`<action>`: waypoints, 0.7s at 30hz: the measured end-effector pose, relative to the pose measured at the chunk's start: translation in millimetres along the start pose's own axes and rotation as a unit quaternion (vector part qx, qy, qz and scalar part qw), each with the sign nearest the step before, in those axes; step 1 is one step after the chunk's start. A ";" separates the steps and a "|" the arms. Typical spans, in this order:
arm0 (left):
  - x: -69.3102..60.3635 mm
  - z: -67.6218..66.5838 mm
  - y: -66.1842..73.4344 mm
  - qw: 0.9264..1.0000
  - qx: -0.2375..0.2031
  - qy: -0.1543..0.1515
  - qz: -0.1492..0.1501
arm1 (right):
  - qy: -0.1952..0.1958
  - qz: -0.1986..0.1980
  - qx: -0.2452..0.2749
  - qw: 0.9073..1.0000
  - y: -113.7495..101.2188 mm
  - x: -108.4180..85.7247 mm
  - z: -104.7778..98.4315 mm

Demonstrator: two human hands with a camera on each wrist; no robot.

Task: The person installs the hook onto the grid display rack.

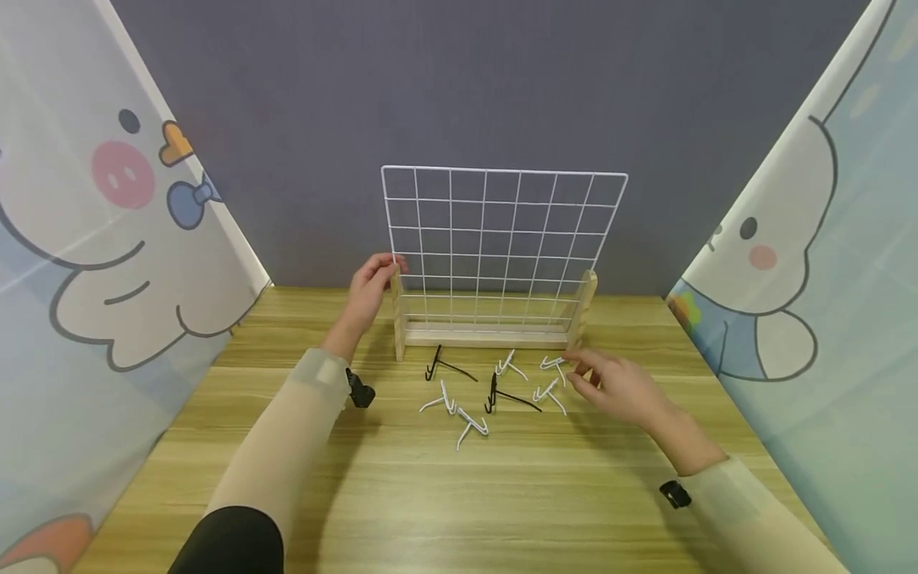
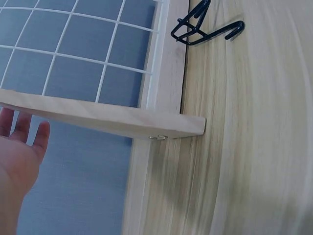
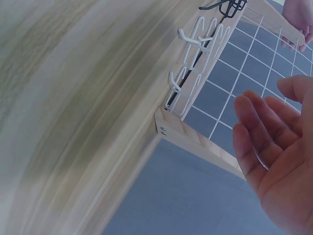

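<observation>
A white wire grid (image 1: 495, 231) stands in a light wooden base with a post at each side. At the left post (image 1: 398, 319), my left hand (image 1: 367, 291) holds the upper part, some fingertips reaching past it beside the grid; the left wrist view shows fingers (image 2: 41, 137) at the post's edge. My right hand (image 1: 617, 387) hovers near the right post, its fingers loosely bent and holding nothing. By its fingertips in the head view lies a white hook (image 1: 552, 363); the right wrist view shows the hand apart from the white hooks (image 3: 188, 44).
More white hooks (image 1: 469, 426) and two longer black hooks (image 1: 495, 392) lie on the wooden table (image 1: 445, 510) before the rack. A grey wall (image 1: 502, 80) rises behind. Cartoon-printed cloths (image 1: 93, 263) hang at both sides.
</observation>
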State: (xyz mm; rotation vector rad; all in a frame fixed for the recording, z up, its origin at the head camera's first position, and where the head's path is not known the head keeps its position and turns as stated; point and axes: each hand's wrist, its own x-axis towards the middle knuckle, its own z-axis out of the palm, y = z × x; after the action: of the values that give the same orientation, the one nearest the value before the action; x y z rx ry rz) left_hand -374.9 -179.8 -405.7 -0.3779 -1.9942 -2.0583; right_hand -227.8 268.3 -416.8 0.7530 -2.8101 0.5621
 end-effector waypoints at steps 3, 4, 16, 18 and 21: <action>0.9 2.0 -1.9 1.000 0.000 -0.005 -0.001 | -0.002 0.001 -0.002 1.000 1.0 -0.2 0.5; 1.0 2.6 -2.4 1.000 -0.001 -0.006 0.000 | -0.003 0.001 -0.002 1.000 1.2 -0.3 0.6; 0.1 7.8 -10.3 0.999 -0.030 0.005 0.024 | -0.009 0.015 0.005 1.000 5.9 -2.9 0.8; 0.2 9.4 -12.9 0.999 -0.043 0.011 0.029 | -0.017 0.030 0.013 0.999 8.5 -3.1 1.2; -0.4 12.1 -15.5 0.997 -0.065 0.018 0.039 | -0.030 0.051 0.036 0.998 13.6 -3.2 2.5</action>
State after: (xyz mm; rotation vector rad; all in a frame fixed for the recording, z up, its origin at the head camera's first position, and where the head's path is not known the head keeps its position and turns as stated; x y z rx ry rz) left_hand -379.9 -167.2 -419.9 -0.4328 -1.8025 -2.1361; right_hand -232.2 279.6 -424.2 0.6540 -2.9100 0.6728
